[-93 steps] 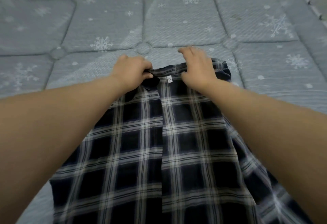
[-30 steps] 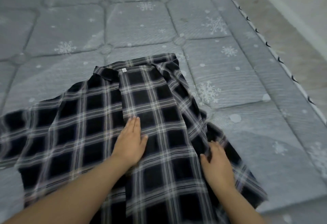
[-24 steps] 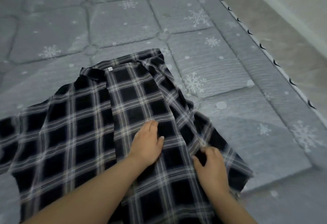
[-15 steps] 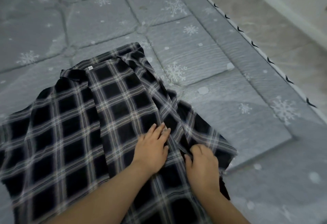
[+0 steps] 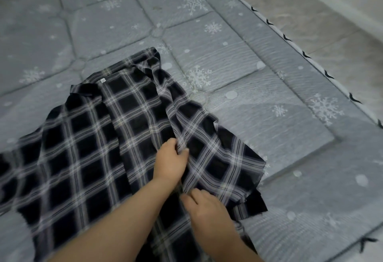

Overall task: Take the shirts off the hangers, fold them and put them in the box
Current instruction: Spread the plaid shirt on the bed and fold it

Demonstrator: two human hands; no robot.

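Observation:
A black-and-white plaid shirt (image 5: 87, 149) lies spread on the grey mattress, collar pointing away from me. Its right side is turned up in a raised fold with the paler inside showing. My left hand (image 5: 170, 161) grips that fold near the shirt's middle, fingers curled into the cloth. Just below, my right hand (image 5: 205, 203) pinches the same fold lower down, near the hem. No hanger and no box are in view.
The grey quilted mattress (image 5: 238, 58) with a snowflake print fills most of the view. Its piped edge (image 5: 290, 42) runs diagonally at the right, and beyond it lies beige floor (image 5: 331, 17).
Both hands went from lying flat on the shirt to gripping its right side and lifting it into a fold. The view swung to the right.

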